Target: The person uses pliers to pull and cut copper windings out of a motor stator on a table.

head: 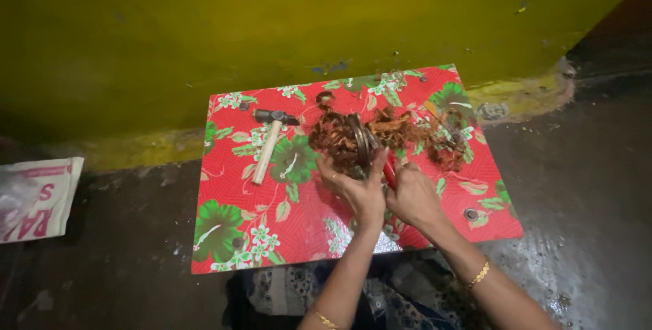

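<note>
Yellow-green wall behind was pretty scuffed, dark concrete floor looked damp, dim light, white sack off left.

One head camera, looking steeply down from above the person.

It faces forward toward the yellow wall, close over the red flowered board on the dark floor; probably the person sits behind it.

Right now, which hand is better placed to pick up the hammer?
Left. The left hand is nearer the hammer, though it steadies the copper wire bundle. The right hand grips a red-handled tool.
</note>
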